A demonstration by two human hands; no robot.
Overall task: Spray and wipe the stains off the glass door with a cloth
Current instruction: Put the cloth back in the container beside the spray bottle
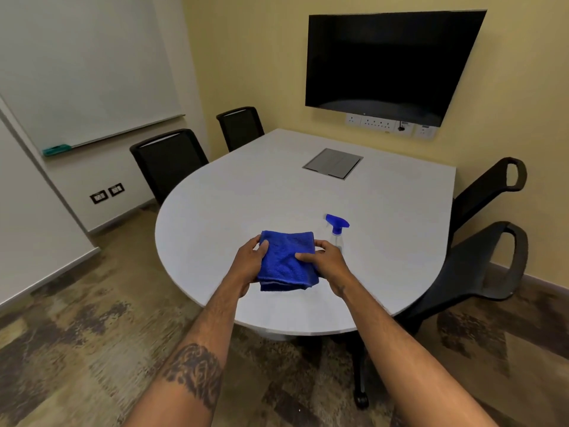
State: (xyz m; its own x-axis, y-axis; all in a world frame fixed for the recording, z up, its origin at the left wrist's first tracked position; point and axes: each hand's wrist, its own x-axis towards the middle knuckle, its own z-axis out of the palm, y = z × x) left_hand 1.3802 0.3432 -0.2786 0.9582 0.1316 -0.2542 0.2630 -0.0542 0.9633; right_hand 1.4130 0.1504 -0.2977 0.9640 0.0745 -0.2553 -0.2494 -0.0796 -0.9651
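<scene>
Facing a large white round-ended table (246,186), below a black flat screen (391,63) fixed on the yellow wall (523,97). Flanked by black mesh office chairs (167,161) on both sides. Set into the far tabletop, a grey metal hatch (332,163), lid shut, contents unseen. Holding a folded blue microfibre cloth (286,260) over the near part of the table: left hand (248,263) curled round its left edge, thumb on top; right hand (323,260) pinching its right edge, thumb lying across the top. Standing upright on the table just behind the right hand, a clear plastic spray bottle with a blue trigger head (337,229); lower body hidden, fill level impossible to tell.
</scene>
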